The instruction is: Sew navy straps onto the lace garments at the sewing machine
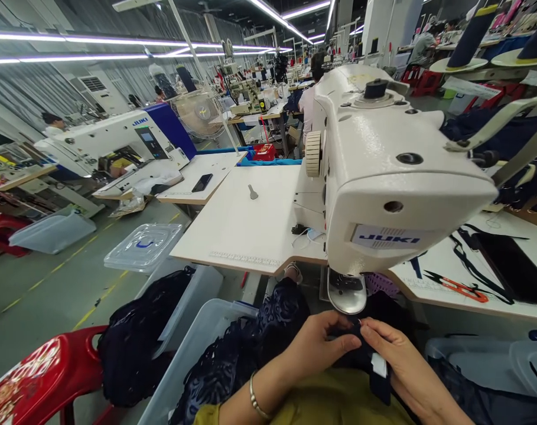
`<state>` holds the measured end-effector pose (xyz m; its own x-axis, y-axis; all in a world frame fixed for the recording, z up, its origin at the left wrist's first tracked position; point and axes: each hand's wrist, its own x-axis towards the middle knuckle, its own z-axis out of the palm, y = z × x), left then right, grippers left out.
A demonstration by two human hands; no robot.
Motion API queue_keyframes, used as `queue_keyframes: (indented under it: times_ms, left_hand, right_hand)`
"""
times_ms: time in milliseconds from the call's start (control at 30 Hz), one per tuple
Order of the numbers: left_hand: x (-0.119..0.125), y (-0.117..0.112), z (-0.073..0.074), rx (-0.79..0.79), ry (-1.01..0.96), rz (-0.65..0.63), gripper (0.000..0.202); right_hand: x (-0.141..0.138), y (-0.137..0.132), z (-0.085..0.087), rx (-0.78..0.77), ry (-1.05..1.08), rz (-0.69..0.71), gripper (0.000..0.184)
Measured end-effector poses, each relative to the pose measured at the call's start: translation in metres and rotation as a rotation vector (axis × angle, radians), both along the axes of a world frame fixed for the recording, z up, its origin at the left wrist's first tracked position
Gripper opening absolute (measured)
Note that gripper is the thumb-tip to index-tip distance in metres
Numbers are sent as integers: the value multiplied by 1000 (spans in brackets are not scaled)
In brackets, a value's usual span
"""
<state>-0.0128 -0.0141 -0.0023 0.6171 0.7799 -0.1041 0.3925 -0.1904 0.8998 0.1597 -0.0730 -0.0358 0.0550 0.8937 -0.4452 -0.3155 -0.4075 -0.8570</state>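
Right below the curved metal arm end [347, 293] of a white JUKI sewing machine [396, 159], both of my hands are closed on a dark navy garment piece [380, 391]. My left hand [319, 343] pinches its upper edge between thumb and fingers. Close beside it, my right hand [390, 348] grips the same edge, near a small shiny bit that I cannot make out. A white tag [378, 365] shows on the dark band hanging under the right hand. Part of the cloth is hidden by my fingers and blends with the dark material behind.
Left of my lap, a clear plastic bin [192, 330] holds navy lace garments [233, 360]. A red stool [51, 372] stands at far left. Orange-handled snips [458, 286] and a black tablet-like device [511, 265] lie on the right tabletop. Phone [202, 182] on the left table.
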Motion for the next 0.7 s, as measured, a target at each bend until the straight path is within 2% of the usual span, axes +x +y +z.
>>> queue_keyframes:
  times_ms: [67,233,333,400,500,600,700]
  left_hand:
    - [3,-1,-4,-7,-24,54,16]
    - [0,-2,-2,32,-48,83,5]
    - [0,-5,1,75,-40,42,1]
    - [1,-7,2,103,-29,32,2]
    - [4,-9,2,139,-16,53,3]
    - [4,-11,0,172,-13,75,5]
    - [5,-12,-1,212,-19,73,3]
  right_hand:
    - [-1,0,-1,30,-56,21,30]
    - [11,5,6,285,-374,194,34]
    - [10,8,10,321,-325,277,33]
    - [4,7,7,252,-194,202,26]
    - [-6,3,-3,177,-37,-30,20]
    - [-10,-1,-10,221,-86,-124,20]
    - [-9,-3,-8,225,-193,-152,23]
